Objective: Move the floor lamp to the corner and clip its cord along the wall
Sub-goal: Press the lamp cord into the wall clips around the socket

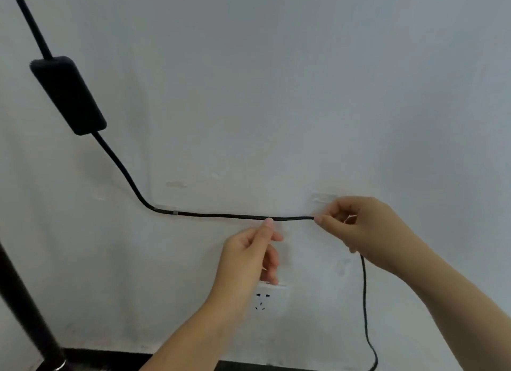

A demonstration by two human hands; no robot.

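A black lamp cord (221, 216) runs down from an inline black box (67, 94), bends, and lies level along the white wall. A clear clip (170, 211) holds it at the bend. My left hand (249, 249) pinches the cord from below near its middle. My right hand (362, 227) grips the cord further right, just under a second clear clip (322, 197) stuck on the wall. From my right hand the cord drops loose toward the floor (365, 301). The lamp's black pole (25, 307) stands at the lower left.
A white wall socket (269, 299) sits below my left hand. A dark skirting strip (110, 357) runs along the bottom of the wall. A faint clear strip (175, 184) is stuck on the wall above the first clip.
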